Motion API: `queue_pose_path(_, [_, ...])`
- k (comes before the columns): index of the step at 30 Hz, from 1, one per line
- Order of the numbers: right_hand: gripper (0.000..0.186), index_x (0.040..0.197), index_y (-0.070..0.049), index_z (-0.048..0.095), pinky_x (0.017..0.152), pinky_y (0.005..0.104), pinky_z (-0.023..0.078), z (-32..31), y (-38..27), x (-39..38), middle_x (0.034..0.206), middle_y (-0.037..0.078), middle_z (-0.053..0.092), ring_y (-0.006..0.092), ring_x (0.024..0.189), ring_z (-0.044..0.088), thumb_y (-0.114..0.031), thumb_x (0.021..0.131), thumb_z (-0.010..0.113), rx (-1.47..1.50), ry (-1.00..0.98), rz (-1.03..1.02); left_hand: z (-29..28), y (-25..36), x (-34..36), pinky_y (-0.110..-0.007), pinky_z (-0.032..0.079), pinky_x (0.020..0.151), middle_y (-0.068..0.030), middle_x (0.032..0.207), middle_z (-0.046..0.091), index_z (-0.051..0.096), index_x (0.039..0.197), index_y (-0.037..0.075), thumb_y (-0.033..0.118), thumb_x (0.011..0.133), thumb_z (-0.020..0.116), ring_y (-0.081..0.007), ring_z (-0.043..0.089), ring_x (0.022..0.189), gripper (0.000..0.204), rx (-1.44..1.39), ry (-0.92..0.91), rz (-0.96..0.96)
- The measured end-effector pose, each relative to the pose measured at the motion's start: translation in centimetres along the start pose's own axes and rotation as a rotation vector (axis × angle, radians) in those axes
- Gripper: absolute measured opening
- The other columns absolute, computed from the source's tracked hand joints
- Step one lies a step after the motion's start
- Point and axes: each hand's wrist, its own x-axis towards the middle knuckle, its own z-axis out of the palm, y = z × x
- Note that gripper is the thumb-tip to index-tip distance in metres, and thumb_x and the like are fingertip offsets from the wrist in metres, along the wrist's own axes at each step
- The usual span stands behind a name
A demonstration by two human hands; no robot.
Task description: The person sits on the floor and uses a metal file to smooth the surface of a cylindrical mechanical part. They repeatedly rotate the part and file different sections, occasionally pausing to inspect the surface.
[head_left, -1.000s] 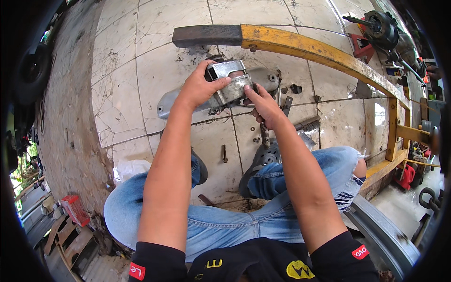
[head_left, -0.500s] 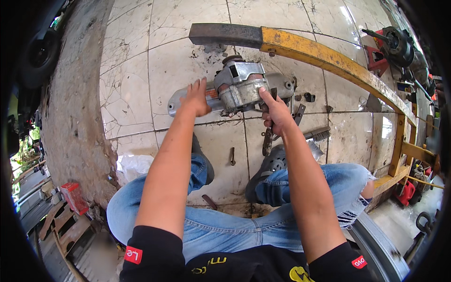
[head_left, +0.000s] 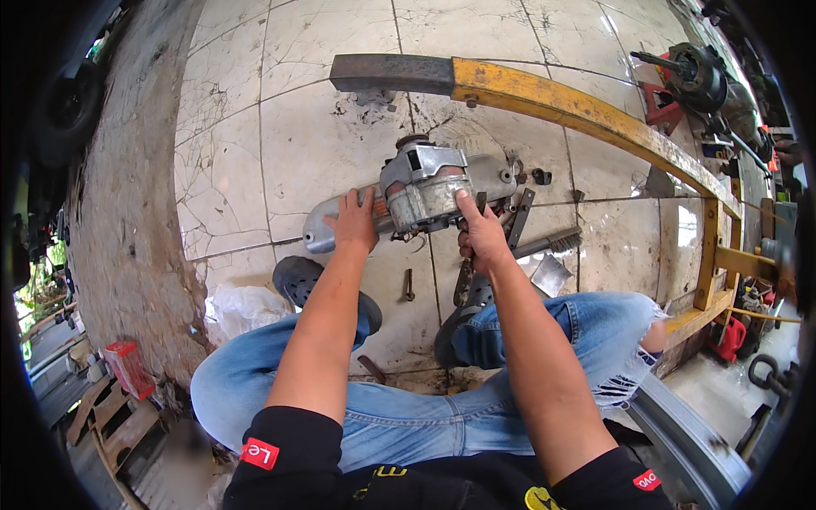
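Silver-grey alternator (head_left: 429,200), black-and-yellow beam (head_left: 544,92)

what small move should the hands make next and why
Probably slide the left hand rightward to steady the metal unit: that hand lies spread over the long grey cover, while the right hand has its thumb on the unit and fingers around a dark bar.

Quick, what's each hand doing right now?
Left hand: open, fingers spread at the grey metal cover.
Right hand: closed on a dark metal piece, thumb against the alternator.
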Motion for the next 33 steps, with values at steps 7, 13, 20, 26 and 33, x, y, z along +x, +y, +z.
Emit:
queue_pose_path(7, [0.041, 0.100, -0.018, 0.053, 0.041, 0.0275, 0.027, -1.2, 3.4, -3.8, 0.072, -0.004, 0.041, 0.0071, 0.047, 0.034, -0.055, 0.089, 0.069, -0.038, 0.012, 0.031, 4.4, -2.2, -2.8, -0.073, 0.032, 0.107, -0.0054, 0.154, 0.031, 0.030, 0.152, 0.030, 0.017, 0.068, 0.085, -0.0306, 0.031, 0.144, 0.101, 0.035, 0.029, 0.063])
queue_pose_path(13, [0.048, 0.107, -0.017, 0.053, 0.044, 0.0287, 0.029, -0.8, 3.3, -3.9, 0.074, -0.003, 0.041, 0.0089, 0.051, 0.037, -0.058, 0.088, 0.068, -0.088, -0.009, 0.005, 2.9, -5.1, -0.4, -0.046, 0.032, 0.116, -0.0188, 0.153, 0.040, 0.035, 0.153, 0.009, 0.033, 0.088, 0.071, -0.0359, 0.034, 0.144, 0.078, -0.642, 0.112, 0.107])
queue_pose_path(20, [0.058, 0.117, -0.013, 0.056, 0.046, 0.0293, 0.029, -1.5, 3.2, -3.7, 0.074, -0.002, 0.044, 0.0106, 0.054, 0.040, -0.061, 0.087, 0.068, -0.135, -0.010, -0.018, -7.4, 5.8, -4.3, -0.039, 0.042, 0.107, -0.0245, 0.143, 0.051, 0.046, 0.146, 0.002, 0.050, 0.087, 0.070, -0.0342, 0.054, 0.128, 0.080, -0.995, 0.117, 0.222])
queue_pose_path(26, [0.086, 0.142, -0.009, 0.040, 0.053, 0.0335, 0.037, -2.6, 2.2, -4.1, 0.101, 0.009, 0.055, 0.0163, 0.074, 0.050, -0.071, 0.084, 0.060, -0.375, 0.061, -0.055, -5.3, 6.7, -3.3, -0.040, 0.047, 0.099, -0.0233, 0.128, 0.059, 0.058, 0.127, 0.001, 0.046, 0.085, 0.071, -0.0349, 0.060, 0.116, 0.063, -0.974, 0.088, 0.251])
queue_pose_path(33, [0.071, 0.135, -0.016, 0.031, 0.061, 0.0369, 0.042, -4.9, -2.9, -7.2, 0.104, 0.009, 0.051, 0.0157, 0.083, 0.051, -0.067, 0.089, 0.052, -0.264, 0.130, -0.133, -8.4, 6.5, -3.3, -0.041, 0.045, 0.102, -0.0260, 0.131, 0.058, 0.044, 0.138, 0.001, 0.055, 0.092, 0.060, -0.0355, 0.058, 0.121, 0.072, -0.708, -0.143, 0.261])
